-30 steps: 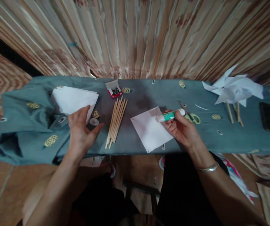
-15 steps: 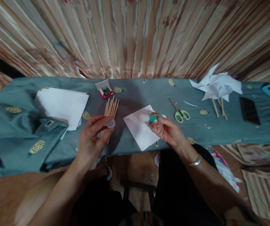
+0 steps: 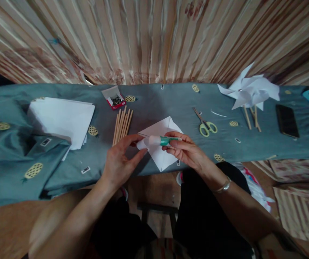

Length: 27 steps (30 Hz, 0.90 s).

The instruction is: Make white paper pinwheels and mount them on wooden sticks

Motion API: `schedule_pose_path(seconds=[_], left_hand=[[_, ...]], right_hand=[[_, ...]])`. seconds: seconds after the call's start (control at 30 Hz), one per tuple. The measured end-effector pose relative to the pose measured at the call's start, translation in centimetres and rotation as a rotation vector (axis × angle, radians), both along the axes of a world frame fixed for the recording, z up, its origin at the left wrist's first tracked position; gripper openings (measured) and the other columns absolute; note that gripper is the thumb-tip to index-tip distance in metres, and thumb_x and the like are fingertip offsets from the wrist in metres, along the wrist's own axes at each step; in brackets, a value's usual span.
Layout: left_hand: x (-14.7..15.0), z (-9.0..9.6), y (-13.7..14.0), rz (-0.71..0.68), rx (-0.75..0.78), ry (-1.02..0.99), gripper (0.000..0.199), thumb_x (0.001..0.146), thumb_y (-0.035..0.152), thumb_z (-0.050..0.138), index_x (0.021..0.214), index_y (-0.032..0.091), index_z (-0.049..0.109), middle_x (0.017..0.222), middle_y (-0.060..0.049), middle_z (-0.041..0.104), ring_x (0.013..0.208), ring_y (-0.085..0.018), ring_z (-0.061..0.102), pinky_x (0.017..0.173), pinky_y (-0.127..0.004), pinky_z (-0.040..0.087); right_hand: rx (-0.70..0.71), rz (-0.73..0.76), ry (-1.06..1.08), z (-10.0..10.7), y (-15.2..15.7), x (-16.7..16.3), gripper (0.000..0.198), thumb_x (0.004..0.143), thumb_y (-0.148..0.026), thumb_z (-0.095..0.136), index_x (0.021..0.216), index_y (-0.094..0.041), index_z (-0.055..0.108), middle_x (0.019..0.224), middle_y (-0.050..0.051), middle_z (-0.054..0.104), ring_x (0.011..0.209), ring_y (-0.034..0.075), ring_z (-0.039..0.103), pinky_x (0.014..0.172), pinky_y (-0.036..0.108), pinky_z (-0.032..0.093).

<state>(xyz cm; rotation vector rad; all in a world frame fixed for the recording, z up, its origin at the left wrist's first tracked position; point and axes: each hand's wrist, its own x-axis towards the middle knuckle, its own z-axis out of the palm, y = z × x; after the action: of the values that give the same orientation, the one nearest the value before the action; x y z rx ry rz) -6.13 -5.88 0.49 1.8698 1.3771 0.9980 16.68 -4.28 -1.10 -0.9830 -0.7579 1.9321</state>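
Note:
A glue stick with a green label lies sideways in my right hand, its fingers closed round the barrel. My left hand pinches a whitish cap against or just at the glue stick's pale end; whether it is seated I cannot tell. Under both hands a white paper square with crease or cut lines rests on the cloth, turned corner-on. Just beyond my left hand lies a bundle of thin wooden sticks.
Scissors with green handles lie right of the paper. White paper pinwheels and a phone are farther right. At left sits a paper stack, and behind the sticks a small red box of metal pieces. A teal tablecloth covers the table.
My left hand has moved right with the cap, meeting the glue stick's end. My right hand has brought the glue stick slightly left and lower. The view has shifted a little.

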Motion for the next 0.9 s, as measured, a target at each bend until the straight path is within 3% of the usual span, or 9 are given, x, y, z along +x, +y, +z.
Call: schedule_pose_path(seconds=[0.37, 0.57, 0.9], left_hand=[[-0.02, 0.13, -0.16, -0.021, 0.063, 0.014, 0.023, 0.086, 0.031, 0.067, 0.107, 0.021, 0.067, 0.103, -0.005, 0.074, 0.092, -0.019, 0.069, 0.085, -0.033, 0.056], [-0.05, 0.36, -0.21, -0.051, 0.104, 0.016, 0.024, 0.087, 0.032, 0.067, 0.109, 0.022, 0.068, 0.106, -0.006, 0.074, 0.097, -0.021, 0.069, 0.090, -0.036, 0.056], [0.36, 0.05, -0.68, -0.127, 0.041, 0.012, 0.022, 0.089, 0.033, 0.064, 0.108, 0.023, 0.070, 0.103, -0.006, 0.074, 0.093, -0.021, 0.071, 0.086, -0.036, 0.058]], right_hand=[[-0.038, -0.033, 0.018, 0.49, -0.12, -0.47, 0.030, 0.063, -0.023, 0.087, 0.089, -0.020, 0.071, 0.082, -0.001, 0.074, 0.066, 0.011, 0.073, 0.067, 0.021, 0.063], [0.007, -0.006, -0.027, 0.66, -0.09, -0.34, 0.030, 0.065, -0.026, 0.087, 0.088, -0.018, 0.070, 0.083, -0.001, 0.073, 0.067, 0.011, 0.073, 0.067, 0.020, 0.063], [0.065, 0.084, -0.129, 0.59, -0.43, -0.51, 0.032, 0.066, -0.033, 0.087, 0.089, -0.018, 0.070, 0.078, -0.001, 0.073, 0.066, 0.012, 0.073, 0.060, 0.021, 0.060]])
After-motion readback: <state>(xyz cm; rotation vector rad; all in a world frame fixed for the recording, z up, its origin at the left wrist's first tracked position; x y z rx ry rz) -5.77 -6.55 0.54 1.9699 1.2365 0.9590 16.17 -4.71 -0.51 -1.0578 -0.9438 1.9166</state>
